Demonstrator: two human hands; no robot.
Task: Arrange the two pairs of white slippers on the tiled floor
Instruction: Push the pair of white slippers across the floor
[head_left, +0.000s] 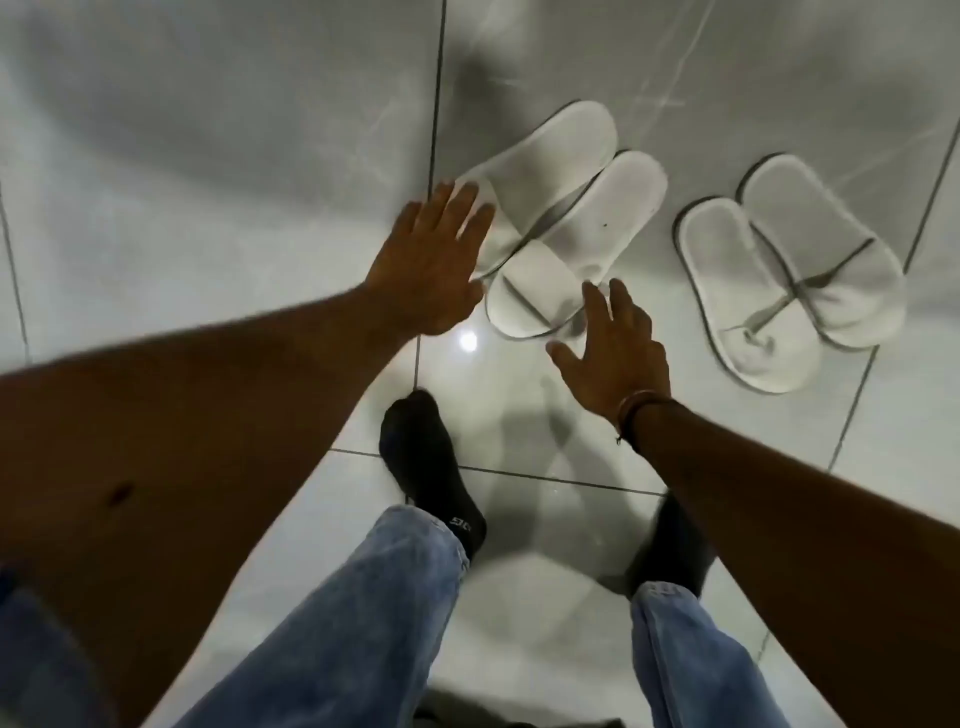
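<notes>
Both grips were spread and empty: left hand (426, 265) over the toe of the far slipper (540, 176), right hand (615, 353) at the toe of the near slipper (576, 244). That pair overlapped, skewed. Second pair (789, 280) lay well apart, right, on the floor (208, 208). Best bet: grab each by toe edge, square parallel with second pair.

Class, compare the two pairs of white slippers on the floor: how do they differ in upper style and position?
The left pair has a plain band upper; the right pair has a thong strap. The left pair lies between both open hands, left and right; the right pair lies beyond them. Both are white, side by side.
</notes>
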